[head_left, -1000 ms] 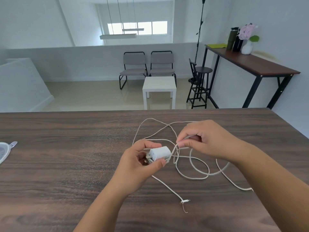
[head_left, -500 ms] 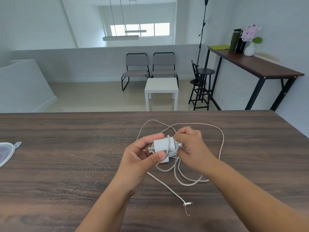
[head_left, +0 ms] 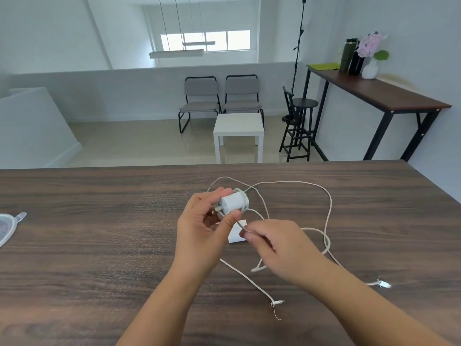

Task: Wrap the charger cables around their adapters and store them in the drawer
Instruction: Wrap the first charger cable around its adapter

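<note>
My left hand [head_left: 199,228] grips a white charger adapter [head_left: 233,202] above the dark wooden table [head_left: 99,245], prongs pointing left, with a turn of white cable round its right end. My right hand [head_left: 279,248] pinches that cable [head_left: 329,208] just below the adapter; the rest loops out over the table to the right and ends in a plug [head_left: 384,284]. A second white adapter [head_left: 237,234] lies on the table under my hands, mostly hidden. Another cable end [head_left: 275,302] lies near the front. No drawer is in view.
A clear lid or dish [head_left: 7,228] pokes in at the table's left edge. Beyond the table stand two grey chairs [head_left: 219,101], a small white table [head_left: 238,131], black stools [head_left: 299,126] and a tall side table [head_left: 379,93] with bottles and a flower vase.
My right hand has come down from beside the adapter to below it, drawing the cable round. A turn of cable now sits on the adapter, and the loose loops have spread right.
</note>
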Motion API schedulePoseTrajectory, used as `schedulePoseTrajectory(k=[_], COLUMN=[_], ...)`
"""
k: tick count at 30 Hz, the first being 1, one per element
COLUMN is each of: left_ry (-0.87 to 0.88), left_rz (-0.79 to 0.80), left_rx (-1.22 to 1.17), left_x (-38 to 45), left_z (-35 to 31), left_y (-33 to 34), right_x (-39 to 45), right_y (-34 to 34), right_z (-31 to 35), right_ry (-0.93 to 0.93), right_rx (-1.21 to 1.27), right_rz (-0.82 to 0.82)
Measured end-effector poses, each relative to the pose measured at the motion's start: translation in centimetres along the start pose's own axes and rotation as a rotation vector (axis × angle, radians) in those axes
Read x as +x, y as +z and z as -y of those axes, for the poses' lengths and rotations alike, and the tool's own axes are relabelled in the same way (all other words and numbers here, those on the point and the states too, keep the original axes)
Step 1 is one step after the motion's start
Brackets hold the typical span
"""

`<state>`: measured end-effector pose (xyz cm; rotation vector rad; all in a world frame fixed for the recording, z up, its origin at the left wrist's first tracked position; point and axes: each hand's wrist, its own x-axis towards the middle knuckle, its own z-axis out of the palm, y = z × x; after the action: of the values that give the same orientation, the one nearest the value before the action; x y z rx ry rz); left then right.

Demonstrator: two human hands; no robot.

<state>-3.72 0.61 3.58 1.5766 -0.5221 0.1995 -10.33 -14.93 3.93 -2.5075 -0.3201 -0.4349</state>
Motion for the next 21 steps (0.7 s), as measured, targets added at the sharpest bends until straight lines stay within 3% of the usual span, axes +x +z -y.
schedulePoseTrajectory(k=[5, 12, 16, 21], left_ry=[0.199, 0.196, 0.017, -0.128], left_rz=[0.088, 0.318, 0.451, 0.439], left_rx=[0.314, 0.262, -0.055, -0.473], left_x=[0.2, 0.0, -0.3, -0.9], left_z=[0.8, -0.1, -0.6, -1.1], left_y=[-1.0, -1.3, -2.0, -1.8], right_x=[0.8, 2.8, 3.7, 3.8], right_y=[-2.6, -6.1, -6.1, -4.1], right_z=[-0.2, -1.9, -2.1, -1.9], right_ry=[-0.167, -0.278, -0.217, -0.059], right_rx=[-0.192, -0.193, 0.061, 0.442], right_rz=[0.039, 0.023, 0.048, 0.063])
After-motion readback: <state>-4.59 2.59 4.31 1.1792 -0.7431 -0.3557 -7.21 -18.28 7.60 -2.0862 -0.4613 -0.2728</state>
